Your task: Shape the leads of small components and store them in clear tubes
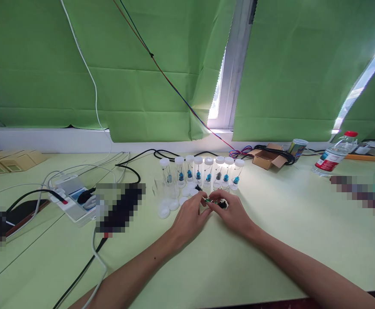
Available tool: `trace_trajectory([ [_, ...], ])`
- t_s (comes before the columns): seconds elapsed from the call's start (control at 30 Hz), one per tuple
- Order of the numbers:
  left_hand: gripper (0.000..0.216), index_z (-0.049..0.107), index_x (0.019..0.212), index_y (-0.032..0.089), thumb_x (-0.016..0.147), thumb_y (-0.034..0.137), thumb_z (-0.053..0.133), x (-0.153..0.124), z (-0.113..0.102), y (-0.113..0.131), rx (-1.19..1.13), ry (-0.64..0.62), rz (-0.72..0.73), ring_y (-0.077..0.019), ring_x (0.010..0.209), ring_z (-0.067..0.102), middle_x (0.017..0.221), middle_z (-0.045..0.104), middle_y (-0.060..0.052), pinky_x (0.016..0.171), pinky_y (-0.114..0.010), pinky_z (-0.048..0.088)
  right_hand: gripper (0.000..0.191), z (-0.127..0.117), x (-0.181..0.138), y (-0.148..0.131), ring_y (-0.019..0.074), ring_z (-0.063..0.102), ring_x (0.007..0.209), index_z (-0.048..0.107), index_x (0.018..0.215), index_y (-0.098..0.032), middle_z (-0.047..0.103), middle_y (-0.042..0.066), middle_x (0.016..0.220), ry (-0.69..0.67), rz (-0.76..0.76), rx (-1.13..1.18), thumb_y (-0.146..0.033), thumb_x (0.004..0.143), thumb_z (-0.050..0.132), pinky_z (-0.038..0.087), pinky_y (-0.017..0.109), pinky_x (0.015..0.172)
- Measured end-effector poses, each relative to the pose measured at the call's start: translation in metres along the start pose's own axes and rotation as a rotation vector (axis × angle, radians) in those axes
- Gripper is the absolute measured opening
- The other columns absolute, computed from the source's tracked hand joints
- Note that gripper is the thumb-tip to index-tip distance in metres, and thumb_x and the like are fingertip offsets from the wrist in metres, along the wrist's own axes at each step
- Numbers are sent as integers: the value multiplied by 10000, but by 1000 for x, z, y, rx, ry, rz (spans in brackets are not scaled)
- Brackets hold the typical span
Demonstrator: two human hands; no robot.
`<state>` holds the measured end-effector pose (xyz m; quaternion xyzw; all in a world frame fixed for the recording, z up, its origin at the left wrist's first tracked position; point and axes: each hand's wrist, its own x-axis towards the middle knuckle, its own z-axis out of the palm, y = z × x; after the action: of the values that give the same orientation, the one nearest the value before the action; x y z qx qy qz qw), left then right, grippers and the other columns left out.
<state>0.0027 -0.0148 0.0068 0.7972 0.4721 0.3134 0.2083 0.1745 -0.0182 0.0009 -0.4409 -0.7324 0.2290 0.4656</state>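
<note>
Pinching the small green part (212,201) at both ends, my left hand (189,214) and right hand (235,212) meet fingertip to fingertip low over the table (271,249); its long axis runs left-right between them, with the capped vials (203,171) just beyond.

vials (203,171) behind hands | power strip (73,199) left | bottle (335,154) right

Tiny indistinct part (211,201) between fingertips (204,198)
</note>
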Motion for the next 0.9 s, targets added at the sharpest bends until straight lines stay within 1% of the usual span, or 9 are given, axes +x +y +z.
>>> trace_trajectory([
  [0.2,125,564,981,224,897,285,494,-1,0,2,4,10,50,-118,625,507,881,630,7,591,-262,379,98,-2,0,-3,167,602,746,623,894,-210,679,25,847,-8,16,16,-300,856,628,492,298,700],
  [0.33,162,570,1026,224,895,278,491,-2,2,0,32,17,63,-120,614,512,898,643,0,606,-276,402,119,-6,1,-2,167,611,744,634,904,-212,689,24,847,-9,-22,-18,-322,891,592,494,298,711],
  [0.4,198,564,1068,221,890,276,495,-2,2,-2,50,23,66,-128,628,526,939,654,-15,624,-288,417,163,-11,4,1,173,618,755,637,915,-207,695,36,857,32,-51,-34,-341,923,544,500,309,736],
  [0.53,219,556,1080,213,871,245,498,-2,0,-3,115,14,61,-162,701,571,962,657,-41,635,-298,416,250,-27,12,9,180,625,740,627,886,-195,694,54,834,190,-38,-71,-381,958,475,505,318,740],
  [0.6,194,566,1040,217,859,217,495,-2,-1,-3,154,-2,67,-182,752,584,933,651,-40,636,-297,408,289,-38,16,15,164,602,660,616,835,-192,676,47,770,247,-15,-87,-407,956,466,505,305,690],
  [0.67,166,573,993,221,851,199,491,-2,-1,-5,191,-21,75,-194,783,587,919,643,-38,642,-298,399,328,-47,20,21,141,551,548,615,829,-190,652,33,704,262,10,-116,-449,950,455,486,288,596],
  [0.77,131,575,940,219,849,191,485,-1,-1,-9,231,-62,81,-196,779,582,902,628,-36,643,-299,385,364,-55,23,31,128,505,486,611,785,-188,626,21,637,238,39,-188,-476,941,453,440,269,527],
  [0.83,110,568,921,216,854,191,485,0,0,-12,235,-86,83,-193,770,577,887,616,-33,639,-296,377,363,-57,24,37,124,490,480,608,746,-190,614,10,609,187,31,-248,-461,938,460,423,265,527],
  [0.9,94,560,914,216,863,196,484,1,0,-13,225,-101,81,-190,763,571,876,608,-27,635,-293,371,329,-56,24,43,130,500,496,623,753,-193,605,0,594,117,26,-294,-425,933,474,426,268,544],
])
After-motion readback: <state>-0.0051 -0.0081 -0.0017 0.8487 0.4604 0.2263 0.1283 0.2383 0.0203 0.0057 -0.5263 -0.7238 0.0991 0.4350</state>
